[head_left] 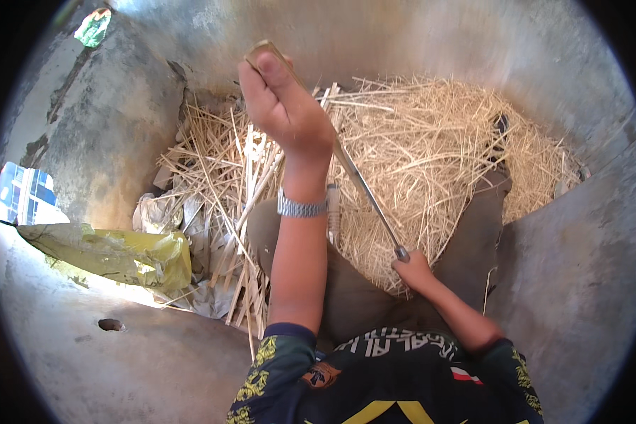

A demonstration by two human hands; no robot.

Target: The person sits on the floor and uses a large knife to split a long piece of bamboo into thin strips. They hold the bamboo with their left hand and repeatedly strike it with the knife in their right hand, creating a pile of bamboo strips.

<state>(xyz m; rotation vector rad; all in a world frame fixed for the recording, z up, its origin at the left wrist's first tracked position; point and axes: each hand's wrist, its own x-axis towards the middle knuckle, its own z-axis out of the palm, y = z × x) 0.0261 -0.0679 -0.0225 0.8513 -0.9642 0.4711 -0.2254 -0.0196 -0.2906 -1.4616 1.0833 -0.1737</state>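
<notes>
My left hand (290, 102) is raised at the upper middle, its fingers closed around a flat, pale brown strip (263, 48) that looks like split bamboo. Lower and to the right, my right hand (413, 272) is closed around the handle of a knife (374, 201). Its long, narrow blade slants up and left from a metal collar toward my left wrist. Behind that wrist, the place where blade and strip come together is hidden, so I cannot tell whether they touch.
Thin split sticks (244, 152) lie loose on the left. A heap of pale, curly shavings (410, 141) spreads across the middle and right, around my legs. Grey walls (438, 35) curve around. A yellow sack (148, 258) hangs over the left edge, near a small hole (111, 324).
</notes>
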